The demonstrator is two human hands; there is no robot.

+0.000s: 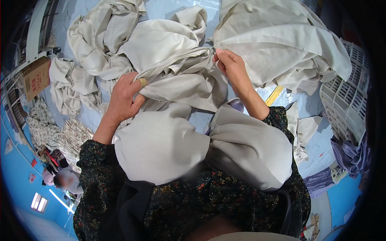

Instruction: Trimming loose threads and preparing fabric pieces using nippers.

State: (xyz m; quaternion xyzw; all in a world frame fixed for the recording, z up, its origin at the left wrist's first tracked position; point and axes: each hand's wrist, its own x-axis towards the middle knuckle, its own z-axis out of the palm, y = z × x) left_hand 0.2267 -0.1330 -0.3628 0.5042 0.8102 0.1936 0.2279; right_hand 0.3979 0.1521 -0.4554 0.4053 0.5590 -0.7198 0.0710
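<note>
A bunched piece of beige cloth lies in folds in front of me. My left hand, with a yellow band round one finger, grips its left edge between thumb and fingers. At the cloth's upper right corner my right hand is closed in a pinch. A small dark tip shows by its fingertips, too small to name. More beige cloth covers my knees. Just right of my right hand a large draped beige cloth spreads out.
Beige cloth heaps lie at the far left. A white slatted plastic crate stands at right, with purple cloth below it. At left are a cardboard box and patterned cloth. Another person is at lower left.
</note>
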